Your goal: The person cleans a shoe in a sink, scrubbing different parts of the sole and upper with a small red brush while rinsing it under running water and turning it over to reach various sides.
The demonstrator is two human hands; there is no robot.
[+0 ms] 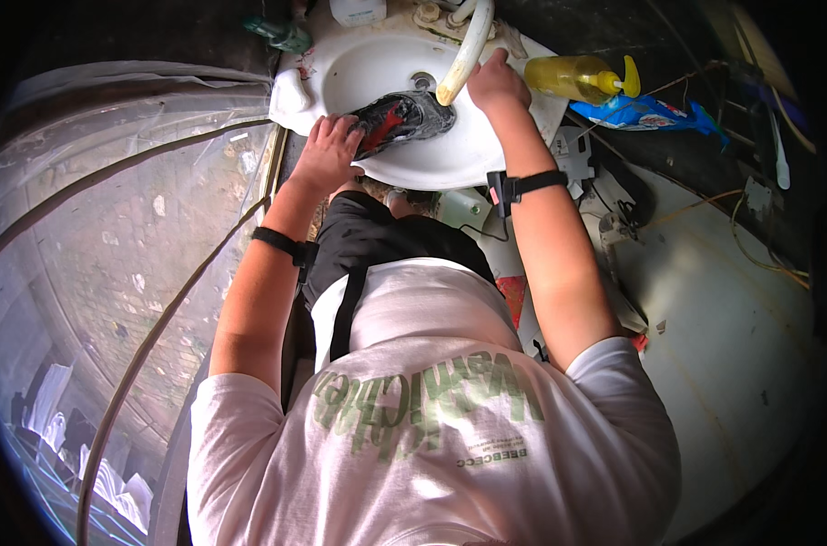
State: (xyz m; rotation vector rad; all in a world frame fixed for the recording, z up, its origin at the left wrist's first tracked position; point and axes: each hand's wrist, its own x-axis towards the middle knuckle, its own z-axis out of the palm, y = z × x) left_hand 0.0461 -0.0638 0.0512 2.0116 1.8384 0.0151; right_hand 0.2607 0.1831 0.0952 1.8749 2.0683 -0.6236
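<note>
A black shoe with a red mark (420, 117) lies in the white washbasin (481, 153), wet and streaked with what looks like foam. My left hand (329, 147) rests on the shoe's near left end at the basin rim, fingers spread over it; whether they grip is hard to tell. At the basin's right side is my right hand (498, 82), fingers bent, beside a pale curved spout or hose (466, 54) that points down over the basin. What its fingertips touch is hidden.
A yellow pump bottle (570, 78) lies on the basin's right edge, beside a blue plastic packet (632, 115). White soap-like bar (290, 92) sits on the left rim. A green bottle (283, 35) stands behind it. Plastic sheeting (147, 205) hangs at left.
</note>
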